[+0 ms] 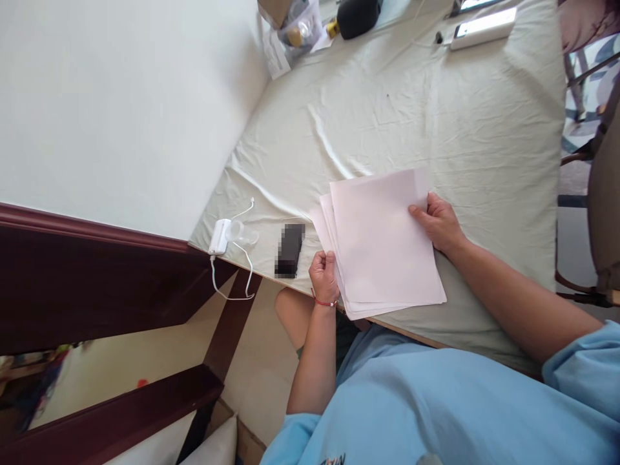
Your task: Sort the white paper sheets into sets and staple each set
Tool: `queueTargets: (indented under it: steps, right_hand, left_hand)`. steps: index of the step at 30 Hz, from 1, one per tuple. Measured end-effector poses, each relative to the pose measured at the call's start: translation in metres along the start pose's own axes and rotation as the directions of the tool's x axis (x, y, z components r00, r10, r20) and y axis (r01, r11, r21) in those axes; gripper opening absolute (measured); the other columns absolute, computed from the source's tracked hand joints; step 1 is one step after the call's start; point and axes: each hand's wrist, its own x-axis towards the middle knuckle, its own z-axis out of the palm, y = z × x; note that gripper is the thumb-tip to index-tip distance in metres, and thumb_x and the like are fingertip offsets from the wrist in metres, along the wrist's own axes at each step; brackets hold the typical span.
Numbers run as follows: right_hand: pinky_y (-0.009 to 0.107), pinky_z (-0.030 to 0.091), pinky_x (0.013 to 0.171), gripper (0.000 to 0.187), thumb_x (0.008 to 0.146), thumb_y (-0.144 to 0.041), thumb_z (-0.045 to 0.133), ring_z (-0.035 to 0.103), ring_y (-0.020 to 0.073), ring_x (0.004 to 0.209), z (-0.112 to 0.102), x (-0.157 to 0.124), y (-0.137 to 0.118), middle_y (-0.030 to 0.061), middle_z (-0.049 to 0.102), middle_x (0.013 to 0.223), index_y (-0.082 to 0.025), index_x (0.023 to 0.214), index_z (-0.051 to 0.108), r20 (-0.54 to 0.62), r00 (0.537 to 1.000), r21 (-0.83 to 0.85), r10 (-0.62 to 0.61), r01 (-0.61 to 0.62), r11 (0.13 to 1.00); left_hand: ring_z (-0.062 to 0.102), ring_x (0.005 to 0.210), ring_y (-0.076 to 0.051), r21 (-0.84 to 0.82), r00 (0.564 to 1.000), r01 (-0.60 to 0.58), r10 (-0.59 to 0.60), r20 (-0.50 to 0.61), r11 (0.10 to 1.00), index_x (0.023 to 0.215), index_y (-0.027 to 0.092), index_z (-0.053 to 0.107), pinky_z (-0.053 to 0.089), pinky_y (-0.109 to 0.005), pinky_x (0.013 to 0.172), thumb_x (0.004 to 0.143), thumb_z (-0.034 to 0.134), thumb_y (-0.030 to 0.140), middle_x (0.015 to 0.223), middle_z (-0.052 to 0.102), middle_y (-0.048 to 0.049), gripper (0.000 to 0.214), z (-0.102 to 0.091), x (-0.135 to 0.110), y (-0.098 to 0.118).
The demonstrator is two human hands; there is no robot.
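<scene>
Several loose white sheets of paper overlap in a slightly fanned stack above the near edge of the table. My left hand is closed on the stack's left edge, low down, with a red string on the wrist. On the opposite side my right hand grips the upper right edge, its thumb lying on the top sheet and the other fingers partly hidden. The top sheet looks blank. To the left of my left hand lies a dark, blurred-out object, perhaps a phone.
A pale cloth covers the table. White adapter with a cable and a clear plastic cup sit at the left edge. Farther back are a plastic tub, a black case and a white device. A chair stands right.
</scene>
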Motion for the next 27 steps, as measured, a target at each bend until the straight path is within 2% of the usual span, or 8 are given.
queueTargets:
  steps: [4,7,10,12,16,20,23,27]
  right_hand:
    - [0.027,0.05,0.057,0.035,0.083,-0.05,0.08,0.06,0.0165,0.069,0.0,0.003,0.005,0.0019,0.071,0.087,-0.023,0.1,0.066,-0.042,0.998,-0.031,-0.054,0.053,0.998]
    - [0.027,0.052,0.059,0.035,0.08,-0.051,0.084,0.06,0.0157,0.07,0.001,0.005,0.009,0.0003,0.07,0.084,-0.024,0.094,0.066,-0.058,0.997,0.02,-0.044,0.045,0.999]
    - [0.027,0.053,0.062,0.035,0.08,-0.05,0.086,0.062,0.015,0.071,0.001,0.005,0.009,-0.0009,0.071,0.085,-0.024,0.094,0.067,-0.076,0.996,0.076,-0.051,0.057,0.995]
    - [0.027,0.053,0.062,0.035,0.08,-0.051,0.086,0.062,0.0149,0.071,0.001,0.003,0.006,-0.0009,0.072,0.087,-0.025,0.096,0.069,-0.069,0.996,0.102,-0.048,0.054,0.993]
    - [0.027,0.05,0.055,0.037,0.079,-0.054,0.086,0.061,0.0158,0.068,0.001,-0.002,-0.002,0.0011,0.073,0.087,-0.024,0.095,0.071,0.015,1.0,0.092,0.007,-0.008,0.996]
    - [0.027,0.047,0.053,0.034,0.08,-0.053,0.085,0.059,0.0154,0.065,0.0,-0.003,-0.005,0.0017,0.072,0.083,-0.023,0.09,0.072,0.068,0.998,0.077,0.01,-0.015,0.997]
    - [0.028,0.049,0.056,0.034,0.08,-0.052,0.085,0.06,0.0161,0.067,0.001,-0.003,-0.004,0.0022,0.073,0.087,-0.023,0.095,0.072,0.066,0.998,0.104,0.024,-0.031,0.994]
    - [0.028,0.048,0.056,0.034,0.082,-0.051,0.084,0.059,0.0158,0.067,0.002,-0.002,-0.005,0.0021,0.072,0.087,-0.023,0.096,0.071,0.055,0.998,0.094,0.02,-0.025,0.995]
  left_hand:
    - [0.056,0.07,-0.013,0.037,0.998,-0.049,0.05,-0.027,0.998,0.089,0.02,0.063,0.046,-0.025,0.069,0.082,0.077,0.067,0.076,0.062,0.0028,0.049,0.0,0.001,-0.003]
    - [0.056,0.067,-0.013,0.04,0.998,-0.053,0.054,-0.044,0.998,0.112,0.022,0.063,0.046,-0.026,0.07,0.08,0.081,0.063,0.073,0.061,0.0047,0.055,0.0,0.003,-0.004]
    - [0.058,0.068,-0.014,0.038,0.996,-0.075,0.077,-0.051,0.996,0.132,0.025,0.054,0.048,-0.027,0.074,0.081,0.083,0.054,0.072,0.061,0.0061,0.065,-0.001,0.004,-0.006]
    - [0.063,0.076,-0.015,0.059,0.992,-0.111,0.114,-0.048,0.992,0.126,0.025,0.059,0.051,-0.029,0.081,0.081,0.083,0.052,0.08,0.066,0.0026,0.058,-0.001,0.005,-0.007]
    - [0.067,0.089,-0.019,0.142,0.992,-0.119,0.123,-0.022,0.983,0.096,0.02,0.071,0.053,-0.032,0.088,0.083,0.078,0.057,0.093,0.073,-0.0047,0.04,-0.001,0.005,-0.006]
    - [0.067,0.095,-0.02,0.163,0.992,-0.116,0.122,-0.027,0.98,0.099,0.018,0.076,0.053,-0.033,0.091,0.09,0.07,0.061,0.098,0.076,-0.006,0.044,-0.001,0.003,-0.002]
    - [0.064,0.089,-0.019,0.126,0.995,-0.104,0.103,0.017,0.987,0.093,0.018,0.076,0.051,-0.03,0.085,0.092,0.068,0.062,0.09,0.074,-0.0039,0.044,-0.001,0.001,0.0]
    - [0.06,0.081,-0.016,0.088,0.994,-0.101,0.096,0.058,0.991,0.081,0.018,0.073,0.049,-0.028,0.081,0.084,0.078,0.058,0.08,0.066,-0.0005,0.041,-0.003,0.003,-0.003]
